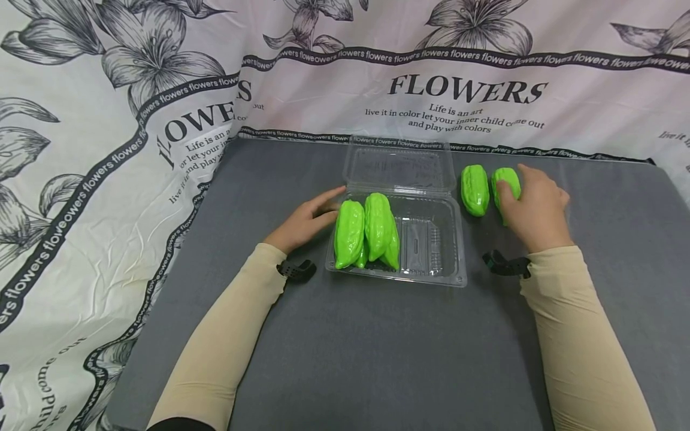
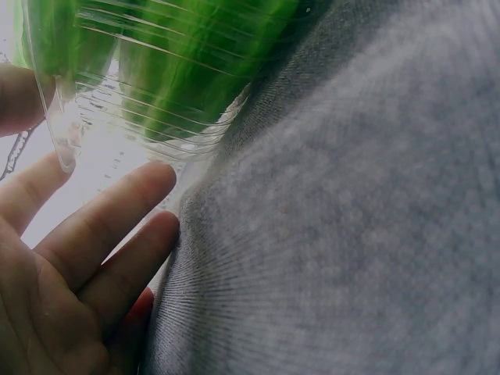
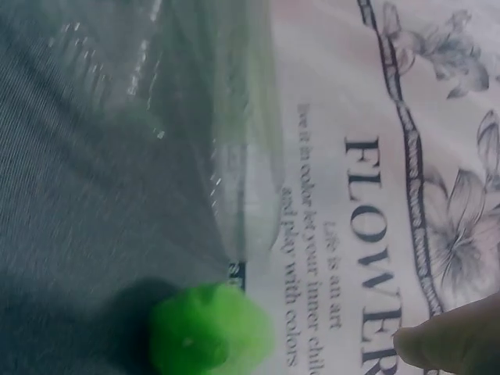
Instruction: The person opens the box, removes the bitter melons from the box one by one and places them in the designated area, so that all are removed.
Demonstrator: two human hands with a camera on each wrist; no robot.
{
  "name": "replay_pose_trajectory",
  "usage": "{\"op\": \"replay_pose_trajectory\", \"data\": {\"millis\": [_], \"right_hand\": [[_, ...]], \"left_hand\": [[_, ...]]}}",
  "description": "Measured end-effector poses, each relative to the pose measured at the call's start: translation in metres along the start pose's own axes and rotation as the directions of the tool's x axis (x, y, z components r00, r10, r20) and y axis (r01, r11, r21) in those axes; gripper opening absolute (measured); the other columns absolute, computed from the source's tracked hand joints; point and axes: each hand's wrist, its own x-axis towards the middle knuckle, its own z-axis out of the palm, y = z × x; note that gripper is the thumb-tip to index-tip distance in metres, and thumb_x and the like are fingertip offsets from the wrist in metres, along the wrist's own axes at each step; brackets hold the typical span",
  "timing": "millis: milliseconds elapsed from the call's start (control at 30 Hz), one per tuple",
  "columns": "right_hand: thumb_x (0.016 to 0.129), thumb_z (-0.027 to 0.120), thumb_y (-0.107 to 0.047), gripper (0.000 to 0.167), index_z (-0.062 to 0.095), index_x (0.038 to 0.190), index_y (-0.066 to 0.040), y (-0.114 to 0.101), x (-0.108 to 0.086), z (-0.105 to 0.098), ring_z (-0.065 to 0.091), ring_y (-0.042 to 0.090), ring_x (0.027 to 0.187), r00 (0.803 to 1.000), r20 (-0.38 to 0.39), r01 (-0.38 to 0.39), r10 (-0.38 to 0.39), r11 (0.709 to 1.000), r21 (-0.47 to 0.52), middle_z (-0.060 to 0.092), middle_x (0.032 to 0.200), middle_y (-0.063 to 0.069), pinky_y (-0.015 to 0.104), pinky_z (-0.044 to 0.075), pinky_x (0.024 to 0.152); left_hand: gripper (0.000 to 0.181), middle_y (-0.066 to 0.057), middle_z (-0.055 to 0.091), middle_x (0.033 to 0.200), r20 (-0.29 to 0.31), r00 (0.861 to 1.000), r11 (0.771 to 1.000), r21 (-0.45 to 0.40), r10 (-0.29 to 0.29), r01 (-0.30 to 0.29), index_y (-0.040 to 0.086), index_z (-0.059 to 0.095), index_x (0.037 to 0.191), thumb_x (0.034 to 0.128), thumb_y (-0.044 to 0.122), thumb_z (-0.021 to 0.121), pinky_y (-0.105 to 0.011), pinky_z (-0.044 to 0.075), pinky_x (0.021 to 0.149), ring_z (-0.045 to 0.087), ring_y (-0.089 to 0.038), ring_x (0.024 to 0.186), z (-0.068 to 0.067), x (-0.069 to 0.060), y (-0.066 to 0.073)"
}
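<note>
Recorded on grey table [image 1: 404,347]: clear plastic container [image 1: 426,245] near the middle, hinged lid [image 1: 399,170] folded back to the far side, before printed cloth [image 1: 469,114]. Inside, crowded into left half of container: ribbed green fruits, with left upper fruit [image 1: 349,233] and right upper fruit [image 1: 379,224] side by side on top, parts of lower fruits [image 1: 393,251] showing beneath. To the right of these, bare container floor. Outside, right of container at its far part: left loose fruit [image 1: 475,190], and just beside it right loose fruit [image 1: 507,178], partly covered by right hand [image 1: 539,209]. At right hand: thumb over left side of right loose fruit, index finger at its far right end, gap between them narrow. Cannot tell whether pinched or only touched; not settled by right wrist view, with one fingertip [image 3: 437,344] at right, apart from green fruit [image 3: 207,332] at lower edge. At left hand [image 1: 302,224]: placed by left wall of container, thumb and index finger well parted, fingers extended. In left wrist view, index fingertip at clear rim, next two fingers stretched toward container's underside. On both arms: beige sleeves [image 1: 215,335] and black wrist bands [image 1: 507,263].
</note>
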Motion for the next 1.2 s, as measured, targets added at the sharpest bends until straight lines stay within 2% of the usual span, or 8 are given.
{"op": "replay_pose_trajectory", "data": {"millis": [267, 500, 600, 733, 867, 933, 1000, 1200], "right_hand": [[0.108, 0.051, -0.034, 0.064, 0.047, 0.148, 0.016, -0.022, -0.011, -0.003, 0.044, 0.057, 0.138, 0.998, -0.005, 0.070, -0.070, 0.997, 0.017, 0.050, 0.146, 0.040, 0.076, 0.022, 0.112], [0.106, 0.059, -0.032, 0.061, 0.054, 0.141, 0.018, -0.041, -0.020, -0.001, 0.053, 0.056, 0.127, 0.990, -0.011, 0.140, -0.140, 0.990, 0.021, 0.057, 0.136, 0.041, 0.073, 0.032, 0.109], [0.104, 0.061, -0.032, 0.057, 0.059, 0.136, 0.015, -0.048, -0.024, 0.000, 0.059, 0.051, 0.112, 0.986, -0.027, 0.164, -0.164, 0.986, 0.019, 0.063, 0.124, 0.037, 0.068, 0.042, 0.096], [0.103, 0.063, -0.033, 0.049, 0.064, 0.128, 0.009, -0.057, -0.031, 0.002, 0.057, 0.042, 0.090, 0.981, -0.041, 0.188, -0.187, 0.982, 0.009, 0.063, 0.104, 0.028, 0.058, 0.043, 0.074], [0.103, 0.063, -0.037, 0.052, 0.063, 0.131, 0.007, -0.066, -0.037, 0.003, 0.057, 0.042, 0.092, 0.982, -0.022, 0.190, -0.190, 0.982, 0.021, 0.064, 0.105, 0.028, 0.063, 0.045, 0.079], [0.103, 0.064, -0.037, 0.051, 0.063, 0.128, 0.008, -0.070, -0.040, 0.003, 0.057, 0.043, 0.095, 0.979, -0.021, 0.206, -0.205, 0.978, 0.030, 0.064, 0.108, 0.028, 0.067, 0.044, 0.083], [0.103, 0.065, -0.036, 0.045, 0.063, 0.120, 0.006, -0.074, -0.043, 0.004, 0.056, 0.042, 0.093, 0.973, -0.023, 0.232, -0.231, 0.972, 0.026, 0.063, 0.103, 0.026, 0.065, 0.043, 0.081], [0.102, 0.070, -0.033, 0.058, 0.059, 0.137, 0.012, -0.083, -0.050, 0.007, 0.060, 0.049, 0.118, 0.961, -0.032, 0.277, -0.275, 0.959, 0.060, 0.064, 0.127, 0.034, 0.067, 0.047, 0.098]], "left_hand": [[0.060, -0.014, 0.058, 0.151, -0.002, 1.000, 1.000, -0.010, 0.001, -0.001, 0.030, 0.035, 0.166, 0.1096, 0.029, 0.054, -0.051, 0.043, 0.117, 0.055, -0.027, 0.140, 0.000, 0.000, -0.001], [0.060, -0.014, 0.059, 0.150, -0.002, 1.000, 1.000, -0.011, 0.002, -0.002, 0.030, 0.035, 0.166, 0.1095, 0.030, 0.055, -0.051, 0.044, 0.116, 0.056, -0.027, 0.139, 0.000, 0.000, -0.001], [0.060, -0.014, 0.058, 0.150, -0.003, 1.000, 1.000, -0.006, 0.003, -0.003, 0.029, 0.035, 0.166, 0.1094, 0.029, 0.055, -0.051, 0.044, 0.116, 0.055, -0.027, 0.139, 0.000, 0.000, -0.001], [0.060, -0.015, 0.057, 0.152, -0.001, 1.000, 1.000, -0.007, -0.001, 0.001, 0.029, 0.034, 0.166, 0.1095, 0.028, 0.054, -0.051, 0.044, 0.116, 0.055, -0.028, 0.140, 0.000, 0.000, -0.001], [0.060, -0.015, 0.057, 0.152, 0.000, 1.000, 1.000, -0.012, -0.004, 0.004, 0.029, 0.034, 0.167, 0.1094, 0.028, 0.054, -0.052, 0.044, 0.116, 0.055, -0.028, 0.140, 0.000, 0.001, -0.002], [0.061, -0.015, 0.057, 0.152, -0.001, 1.000, 1.000, -0.016, -0.006, 0.006, 0.029, 0.034, 0.166, 0.1094, 0.029, 0.054, -0.052, 0.044, 0.116, 0.054, -0.028, 0.140, 0.000, 0.001, -0.002], [0.061, -0.014, 0.057, 0.152, -0.001, 1.000, 1.000, -0.020, -0.008, 0.008, 0.030, 0.034, 0.166, 0.1094, 0.030, 0.054, -0.052, 0.044, 0.116, 0.054, -0.028, 0.140, 0.000, 0.001, -0.002], [0.060, -0.014, 0.056, 0.152, 0.005, 1.000, 1.000, -0.025, -0.007, 0.007, 0.030, 0.034, 0.166, 0.1098, 0.030, 0.054, -0.052, 0.044, 0.116, 0.054, -0.027, 0.140, 0.000, 0.001, -0.002]]}}
